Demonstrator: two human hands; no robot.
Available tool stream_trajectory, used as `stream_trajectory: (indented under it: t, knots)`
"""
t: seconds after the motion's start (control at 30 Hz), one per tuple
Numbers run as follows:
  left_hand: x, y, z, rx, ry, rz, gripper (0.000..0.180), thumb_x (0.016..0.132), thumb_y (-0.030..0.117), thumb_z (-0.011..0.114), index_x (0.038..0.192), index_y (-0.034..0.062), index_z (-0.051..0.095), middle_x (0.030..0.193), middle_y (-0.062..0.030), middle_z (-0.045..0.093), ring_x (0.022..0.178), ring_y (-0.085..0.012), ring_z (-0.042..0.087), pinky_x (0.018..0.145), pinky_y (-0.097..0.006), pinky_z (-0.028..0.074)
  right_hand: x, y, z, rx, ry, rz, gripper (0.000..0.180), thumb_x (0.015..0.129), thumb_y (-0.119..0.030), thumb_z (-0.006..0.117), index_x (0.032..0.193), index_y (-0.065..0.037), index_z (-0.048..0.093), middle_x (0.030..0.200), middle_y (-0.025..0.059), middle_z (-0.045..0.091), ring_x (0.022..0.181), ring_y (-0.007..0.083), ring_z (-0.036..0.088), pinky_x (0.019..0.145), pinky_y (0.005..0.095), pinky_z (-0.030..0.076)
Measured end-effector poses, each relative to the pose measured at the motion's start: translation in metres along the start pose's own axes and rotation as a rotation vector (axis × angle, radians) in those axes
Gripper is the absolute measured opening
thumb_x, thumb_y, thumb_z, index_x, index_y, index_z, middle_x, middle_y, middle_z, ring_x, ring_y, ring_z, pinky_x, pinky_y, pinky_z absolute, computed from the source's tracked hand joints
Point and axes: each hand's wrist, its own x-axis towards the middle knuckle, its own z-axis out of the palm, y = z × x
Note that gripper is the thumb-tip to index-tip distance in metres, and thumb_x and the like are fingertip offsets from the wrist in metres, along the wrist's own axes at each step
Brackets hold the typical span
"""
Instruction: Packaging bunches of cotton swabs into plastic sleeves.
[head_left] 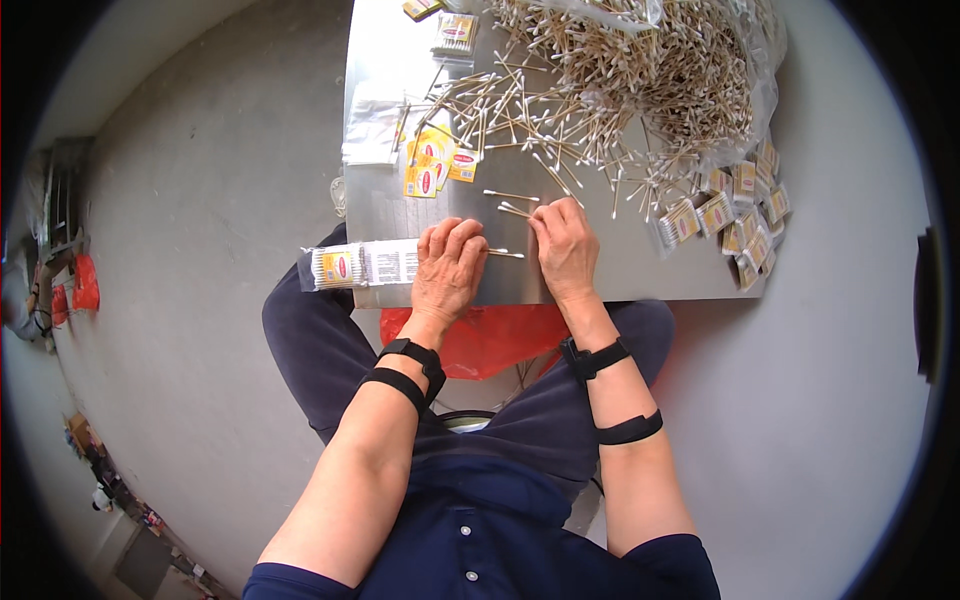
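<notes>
Head camera view: two bare hands work at the near edge of a grey surface (680, 275).

Left hand (447, 268): palm down, fingers bent and close together, resting over the right end of a printed white strip (392, 262). A lone swab (508, 254) projects from beneath its fingers toward the right, cotton tip outward. The undersides of the fingers are hidden; whether they grip the strip or this swab cannot be told.

Right hand (563, 245): thumb and index finger together, clamped on the stick of a pinched swab (514, 210), whose cotton tip points left. A loose swab (510, 194) lies just beyond it on the surface.

Filled packet (338, 267): clear, with a yellow label and a row of swabs; located at the left end of the strip, partly over the left edge of the surface.

Surrounding items: yellow cards (428, 180) lie beyond the left hand, beside white sheets (372, 140). Scattered swabs (500, 105) spread from these toward a large swab heap (650, 70) in a clear plastic bag (768, 50). Finished-looking packets (745, 225) cluster at the right edge. Red plastic (480, 345) shows below the near edge.
</notes>
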Motion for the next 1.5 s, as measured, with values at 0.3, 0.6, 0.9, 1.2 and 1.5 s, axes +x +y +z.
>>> stream_trajectory:
  t: [0.3,0.6,0.9,1.2,1.5]
  knots:
    - [0.001,-0.001,-0.002,0.006,0.003,-0.008,0.022,0.086,0.012,0.067,0.105,0.0128,0.056,0.125,-0.0014,0.052,0.124,-0.0256,0.046,0.107,-0.045,0.033,-0.002,0.003,-0.015,0.358,-0.071,0.237,0.007,0.085,-0.006,0.07,0.092,-0.005,0.07,0.089,0.0081,0.063,0.08,0.0278,0.064,0.072,0.0378,0.05]
    - [-0.001,-0.002,0.0,-0.022,-0.005,0.007,0.041,0.087,0.012,0.067,0.124,0.0125,0.051,0.137,-0.0032,0.05,0.132,-0.0279,0.043,0.112,-0.047,0.031,-0.013,-0.001,-0.005,0.371,-0.1,0.176,0.021,0.082,0.001,0.07,0.101,-0.003,0.062,0.098,0.0112,0.059,0.081,0.0299,0.063,0.073,0.0394,0.052]
    - [0.001,-0.001,-0.001,-0.009,-0.069,0.026,0.057,0.087,0.011,0.066,0.14,0.0126,0.045,0.146,-0.0042,0.046,0.138,-0.0274,0.04,0.119,-0.046,0.026,0.022,-0.008,0.011,0.134,0.122,0.056,0.017,0.083,-0.004,0.071,0.099,-0.007,0.065,0.092,0.0072,0.057,0.086,0.0308,0.062,0.072,0.0419,0.051]
    - [-0.001,-0.001,0.0,0.036,-0.039,0.009,0.052,0.084,0.016,0.071,0.132,0.0153,0.05,0.135,-0.0022,0.05,0.132,-0.0251,0.043,0.118,-0.048,0.025,0.005,0.014,-0.003,0.113,0.186,0.273,0.014,0.084,-0.012,0.074,0.088,-0.008,0.061,0.092,0.0072,0.056,0.084,0.0296,0.062,0.068,0.0418,0.05]
    - [-0.001,-0.001,-0.001,0.034,-0.036,0.002,0.041,0.083,0.02,0.074,0.119,0.0154,0.055,0.13,-0.0017,0.051,0.129,-0.0244,0.043,0.118,-0.048,0.026,0.008,0.014,-0.003,0.044,0.168,0.13,0.015,0.081,-0.009,0.074,0.087,-0.008,0.061,0.093,0.0055,0.055,0.086,0.0275,0.06,0.071,0.0402,0.051]
